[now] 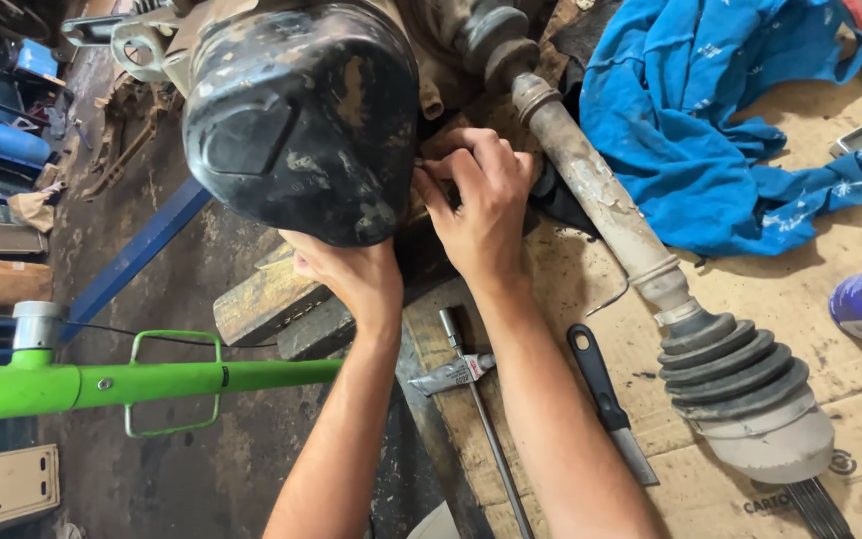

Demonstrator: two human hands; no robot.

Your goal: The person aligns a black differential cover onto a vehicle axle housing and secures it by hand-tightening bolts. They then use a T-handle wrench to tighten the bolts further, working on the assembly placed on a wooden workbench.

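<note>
Hands met at the frame's upper middle: the left hand [346, 274] pressed up beneath the dirty black housing [301, 115], its fingers tucked out of sight so their grip could not be told, while the right hand [481, 205] curled its fingers closed against the seam beside it. Right of them, the muddy axle shaft [601, 205] ran down to a ribbed boot [740, 384] on cardboard [750, 299], a blue rag [710, 120] above, a black-handled scraper [606, 399] below.

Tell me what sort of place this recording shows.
Most likely a vehicle repair workshop: a grimy drive shaft with rubber boot, hand tools on cardboard, and both hands working at a dirty black housing.
</note>
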